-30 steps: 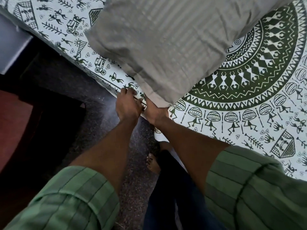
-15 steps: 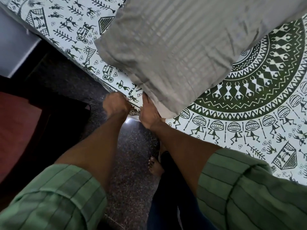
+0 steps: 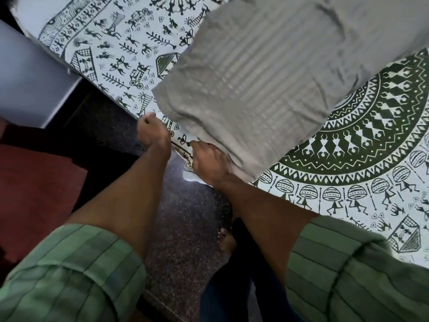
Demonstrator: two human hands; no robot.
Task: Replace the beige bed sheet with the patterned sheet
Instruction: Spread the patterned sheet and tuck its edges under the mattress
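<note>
Two hands work at the near edge of the bed. Patterned sheet (image 3: 348, 173) covers the mattress, white with green-black figures and a round medallion; more of its far border shows than half a second ago. Grey striped pillow (image 3: 255, 89) lies on it, its near corner over the edge, sitting lower in view than before. Dark speckled floor (image 3: 185, 217) and a reddish panel (image 3: 34, 194) lie below. Right hand (image 3: 210, 162) is tucked under the pillow corner, fingers curled on the sheet's edge as before. Left hand (image 3: 152, 131) has drawn slightly left, beside the sheet's edge, fingers curled; whether it pinches fabric I cannot tell. Bare foot (image 3: 226, 240) stands below.
</note>
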